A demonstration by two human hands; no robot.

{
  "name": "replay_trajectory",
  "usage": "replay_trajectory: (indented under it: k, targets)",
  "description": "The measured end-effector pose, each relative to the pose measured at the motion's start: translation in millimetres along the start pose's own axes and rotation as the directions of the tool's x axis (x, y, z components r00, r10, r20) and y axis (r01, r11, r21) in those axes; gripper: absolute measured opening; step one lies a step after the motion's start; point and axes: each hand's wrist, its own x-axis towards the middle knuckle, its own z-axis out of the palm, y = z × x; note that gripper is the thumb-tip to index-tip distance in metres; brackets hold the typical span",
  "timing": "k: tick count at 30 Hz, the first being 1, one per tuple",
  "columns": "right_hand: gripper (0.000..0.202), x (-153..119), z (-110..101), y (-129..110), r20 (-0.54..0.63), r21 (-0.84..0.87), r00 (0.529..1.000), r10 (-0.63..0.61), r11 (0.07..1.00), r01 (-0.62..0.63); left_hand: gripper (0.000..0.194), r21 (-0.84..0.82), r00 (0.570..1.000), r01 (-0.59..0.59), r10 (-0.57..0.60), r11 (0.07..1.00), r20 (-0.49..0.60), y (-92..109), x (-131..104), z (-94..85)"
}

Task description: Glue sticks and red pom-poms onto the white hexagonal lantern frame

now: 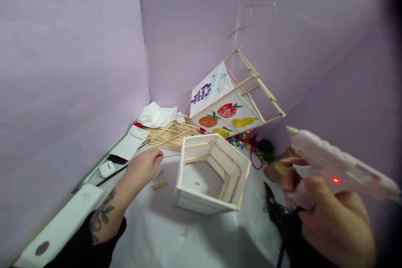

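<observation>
My right hand (333,213) is wrapped round a pale pink hot glue gun (345,165), raised at the right with its nozzle pointing left and a red light glowing on its side. My left hand (150,162) is closed, fingers curled down by the pile of thin wooden sticks (169,135); whatever it may hold is hidden. Just below it lie a few short cut stick pieces (160,184). Between the hands stands an open-topped, many-sided white box frame (205,207), with wooden sticks along its inner walls and rim. Neither hand touches it.
Behind the box leans a stick frame with fruit-painted panels (226,111). Black-handled scissors (274,207) lie to the right, near colourful beads (245,139) and a dark yarn ball (266,150). A white earphone case (107,169) and long white device (63,226) sit left. Lilac walls enclose the table.
</observation>
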Motion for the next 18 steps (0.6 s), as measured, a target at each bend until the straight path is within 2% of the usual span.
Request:
replay_trajectory:
  k: [2, 4, 7, 11, 14, 18]
  targets:
    - [0.024, 14, 8, 2, -0.018, 0.124, 1.0, -0.001, 0.992, 0.003, 0.026, 0.158, 0.973, 0.098, -0.128, 0.983, 0.19, -3, -7, 16.6]
    - [0.021, 25, 16, 11, -0.007, 0.167, 1.0, -0.01, 0.986, 0.011, 0.027, 0.219, 0.949, 0.132, -0.187, 0.967, 0.254, -5, -10, 32.8]
    - [0.023, 34, 24, 28, 0.018, 0.184, 1.0, 0.019, 0.983, -0.022, 0.026, 0.24, 0.932, 0.157, -0.224, 0.958, 0.286, -10, -9, 48.4]
    - [0.023, 40, 20, 46, 0.094, 0.138, 0.994, 0.061, 0.988, -0.074, 0.017, 0.249, 0.914, 0.156, -0.235, 0.956, 0.331, -17, -4, 51.4]
    - [0.029, 44, 10, 52, 0.123, 0.049, 0.988, 0.089, 0.994, -0.096, 0.019, 0.251, 0.918, 0.144, -0.224, 0.957, 0.327, -16, -3, 52.6]
    - [0.037, 45, -1, 50, 0.106, -0.006, 0.988, 0.11, 0.994, -0.11, 0.019, 0.217, 0.941, 0.14, -0.198, 0.966, 0.276, -18, -2, 56.9]
